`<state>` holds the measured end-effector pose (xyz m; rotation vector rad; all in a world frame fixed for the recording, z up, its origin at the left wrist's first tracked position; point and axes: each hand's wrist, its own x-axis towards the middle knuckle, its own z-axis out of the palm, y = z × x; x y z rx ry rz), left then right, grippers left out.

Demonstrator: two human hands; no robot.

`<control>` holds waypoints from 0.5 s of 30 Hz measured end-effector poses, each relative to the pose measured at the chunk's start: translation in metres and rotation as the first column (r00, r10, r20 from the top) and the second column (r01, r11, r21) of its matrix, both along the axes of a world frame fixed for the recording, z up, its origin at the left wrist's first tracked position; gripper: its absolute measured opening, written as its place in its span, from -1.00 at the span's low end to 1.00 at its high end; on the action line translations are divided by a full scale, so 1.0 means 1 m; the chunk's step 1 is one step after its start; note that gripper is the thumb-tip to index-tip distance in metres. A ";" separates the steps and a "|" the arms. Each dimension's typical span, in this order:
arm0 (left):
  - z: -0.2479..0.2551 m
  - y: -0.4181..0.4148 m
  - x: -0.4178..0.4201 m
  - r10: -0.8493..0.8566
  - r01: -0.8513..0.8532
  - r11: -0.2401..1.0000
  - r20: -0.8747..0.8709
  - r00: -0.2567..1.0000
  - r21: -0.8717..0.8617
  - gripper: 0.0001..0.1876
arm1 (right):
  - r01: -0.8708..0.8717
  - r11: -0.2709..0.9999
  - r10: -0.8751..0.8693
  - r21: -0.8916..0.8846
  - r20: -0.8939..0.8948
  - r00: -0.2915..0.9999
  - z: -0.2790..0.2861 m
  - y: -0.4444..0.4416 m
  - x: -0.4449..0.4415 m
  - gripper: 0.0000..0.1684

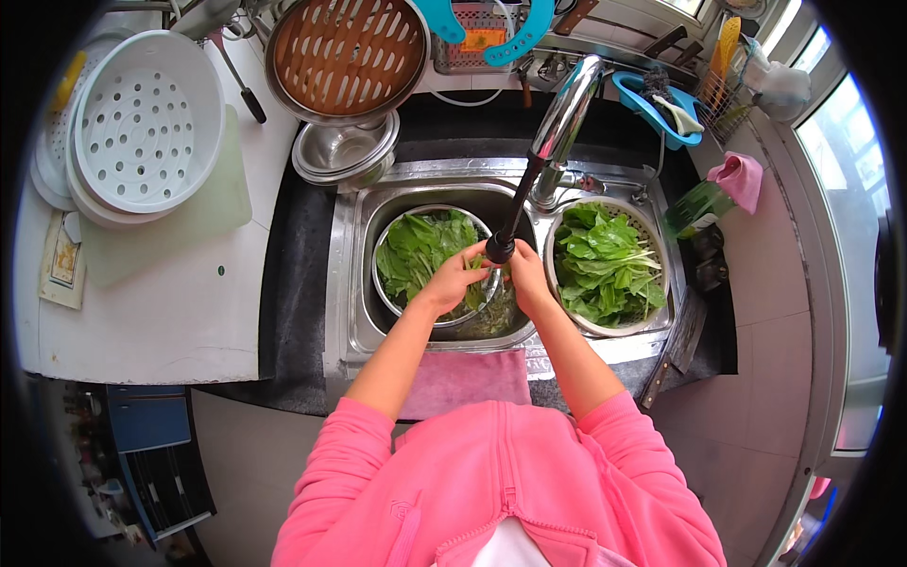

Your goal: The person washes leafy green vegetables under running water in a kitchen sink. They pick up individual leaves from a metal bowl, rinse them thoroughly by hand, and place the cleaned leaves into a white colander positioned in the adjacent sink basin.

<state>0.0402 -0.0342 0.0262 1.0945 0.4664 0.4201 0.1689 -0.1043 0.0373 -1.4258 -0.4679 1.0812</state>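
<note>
Both my hands meet under the black spray head of the chrome faucet, over the sink basin. My left hand pinches a small piece of leafy green at the right rim of a steel bowl. My right hand is close beside it; the spray head partly covers its fingers, so its hold is unclear. Leafy greens fill much of the bowl. Water with loose plant bits lies in the basin. More greens are heaped in a white colander on the right.
A pink cloth hangs over the front edge. Near the colander lies a knife. Steel bowls and a brown slatted rack stand behind left. White perforated baskets rest on the left counter, and a green bottle stands right.
</note>
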 end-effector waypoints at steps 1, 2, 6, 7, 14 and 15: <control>-0.003 0.002 -0.002 -0.008 0.009 0.999 0.012 1.000 -0.034 -0.52 | 0.030 0.999 -0.029 0.020 -0.051 0.998 0.000 0.000 0.002 -0.84; -0.008 0.004 -0.004 -0.016 0.018 0.998 0.025 1.000 -0.068 -0.49 | -0.031 0.997 0.036 0.069 -0.071 0.997 -0.002 -0.002 0.006 -0.84; 0.002 0.005 -0.001 -0.060 0.060 0.998 0.025 0.998 0.008 -0.62 | -0.190 0.980 0.192 -0.063 0.025 0.981 -0.003 -0.006 0.006 -0.76; 0.002 0.006 0.001 -0.072 0.074 0.993 -0.025 0.997 0.088 -0.64 | -0.162 0.983 0.170 -0.086 0.082 0.982 -0.003 -0.007 0.001 -0.73; 0.001 0.009 0.005 -0.126 0.145 0.979 -0.129 0.984 0.147 -0.79 | -0.175 0.983 0.183 -0.056 0.202 0.962 -0.003 -0.007 0.011 -0.80; 0.002 0.009 0.002 -0.146 0.166 0.980 -0.173 0.974 0.110 -0.80 | -0.173 0.984 0.179 -0.052 0.177 0.968 -0.003 -0.006 0.012 -0.82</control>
